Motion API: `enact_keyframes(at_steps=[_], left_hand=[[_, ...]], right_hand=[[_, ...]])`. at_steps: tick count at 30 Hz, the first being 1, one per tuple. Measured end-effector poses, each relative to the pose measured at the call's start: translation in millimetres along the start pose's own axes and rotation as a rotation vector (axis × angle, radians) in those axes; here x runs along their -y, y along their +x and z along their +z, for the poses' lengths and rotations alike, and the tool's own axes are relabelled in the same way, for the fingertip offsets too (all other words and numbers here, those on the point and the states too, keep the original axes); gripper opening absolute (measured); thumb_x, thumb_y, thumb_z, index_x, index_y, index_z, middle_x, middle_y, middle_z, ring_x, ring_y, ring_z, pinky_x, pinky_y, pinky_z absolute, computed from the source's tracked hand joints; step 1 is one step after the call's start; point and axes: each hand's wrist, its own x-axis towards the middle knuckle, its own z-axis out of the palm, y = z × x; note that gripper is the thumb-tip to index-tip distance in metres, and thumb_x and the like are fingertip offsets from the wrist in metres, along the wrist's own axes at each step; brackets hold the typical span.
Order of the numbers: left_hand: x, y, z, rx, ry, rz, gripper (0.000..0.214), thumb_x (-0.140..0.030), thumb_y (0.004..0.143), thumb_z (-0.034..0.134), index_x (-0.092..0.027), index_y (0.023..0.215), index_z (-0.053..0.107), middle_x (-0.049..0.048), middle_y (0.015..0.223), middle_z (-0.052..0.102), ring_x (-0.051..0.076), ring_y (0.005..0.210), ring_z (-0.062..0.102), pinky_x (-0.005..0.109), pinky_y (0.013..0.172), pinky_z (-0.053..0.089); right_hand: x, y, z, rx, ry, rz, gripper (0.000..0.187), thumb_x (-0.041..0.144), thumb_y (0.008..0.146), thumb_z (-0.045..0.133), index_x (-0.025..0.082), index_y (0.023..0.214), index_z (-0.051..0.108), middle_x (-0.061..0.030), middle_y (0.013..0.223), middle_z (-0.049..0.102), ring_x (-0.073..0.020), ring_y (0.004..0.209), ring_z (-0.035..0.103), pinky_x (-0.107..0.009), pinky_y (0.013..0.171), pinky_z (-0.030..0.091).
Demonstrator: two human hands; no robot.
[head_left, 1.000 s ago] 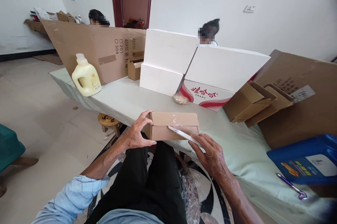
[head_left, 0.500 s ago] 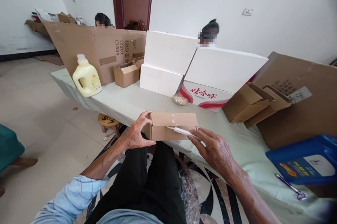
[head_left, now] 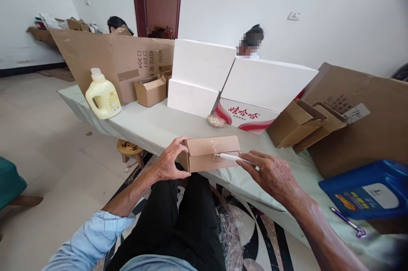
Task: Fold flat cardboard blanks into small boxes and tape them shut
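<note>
A small closed cardboard box [head_left: 210, 152] sits at the near edge of the table [head_left: 165, 122], with clear tape across its top. My left hand [head_left: 167, 162] grips the box's left end, thumb on the front and fingers on top. My right hand [head_left: 270, 173] is closed on a thin white blade-like tool [head_left: 231, 157], whose tip lies along the box's upper front edge on the tape.
A yellow detergent jug [head_left: 102, 97] and an open small carton [head_left: 149, 90] stand at the back left. White foam boxes [head_left: 204, 75], a red-and-white carton [head_left: 245, 114], folded cartons [head_left: 302, 124] and a large brown box [head_left: 366, 122] line the back. A blue container [head_left: 369, 190] lies right. Two people sit behind the cardboard.
My right hand has swung the white tool flatter and up onto the box's top front edge. My left hand keeps its hold. An open small carton has appeared at the back left.
</note>
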Motion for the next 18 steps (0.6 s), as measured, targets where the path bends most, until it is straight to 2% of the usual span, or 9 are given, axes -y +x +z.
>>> enact_keyframes(at_steps=[3,6,11,14,18], left_hand=[[1.6,-0.5,-0.8,-0.029,0.003,0.018,0.069,-0.022,0.066,0.096,-0.023,0.122,0.056,0.0238,0.161,0.051,0.04,0.153,0.052,0.055,0.119,0.052],[3.9,-3.3,-6.6,-0.034,0.005,0.024,0.071,-0.021,0.066,0.094,-0.022,0.125,0.054,0.0247,0.159,0.051,0.041,0.153,0.052,0.055,0.117,0.053],[6.8,-8.8,-18.5,-0.012,0.029,0.011,0.075,-0.023,0.07,0.094,-0.021,0.134,0.054,0.025,0.161,0.049,0.042,0.154,0.052,0.058,0.119,0.053],[7.6,-9.4,-21.4,0.002,0.039,-0.001,0.079,-0.024,0.072,0.093,-0.021,0.14,0.054,0.0242,0.164,0.046,0.042,0.157,0.049,0.057,0.122,0.051],[8.4,-7.2,-23.5,0.029,0.047,0.003,0.085,-0.024,0.071,0.093,-0.022,0.146,0.053,0.0227,0.165,0.044,0.042,0.158,0.047,0.057,0.125,0.049]], right_hand=[[-7.9,-3.3,1.4,-0.006,0.027,0.017,0.05,0.057,0.117,0.043,0.029,0.113,0.085,-0.0064,0.094,0.08,-0.0221,0.074,0.073,-0.032,0.055,0.037],[-26.5,-7.5,-0.6,-0.007,0.051,0.075,0.051,0.059,0.115,0.046,0.028,0.106,0.085,-0.0061,0.094,0.081,-0.0223,0.071,0.071,-0.033,0.053,0.037],[-67.8,-27.1,3.5,-0.024,0.315,0.193,0.057,0.072,0.109,0.051,0.025,0.103,0.084,-0.0074,0.098,0.083,-0.0255,0.08,0.075,-0.035,0.067,0.052],[-85.7,-50.9,30.6,-0.107,0.336,0.332,0.063,0.078,0.106,0.051,0.023,0.104,0.082,-0.0088,0.094,0.082,-0.0263,0.078,0.075,-0.036,0.071,0.055],[-98.5,-93.0,91.4,-0.131,0.215,0.476,0.073,0.083,0.105,0.041,0.021,0.094,0.079,-0.0115,0.086,0.079,-0.0289,0.074,0.072,-0.038,0.065,0.052]])
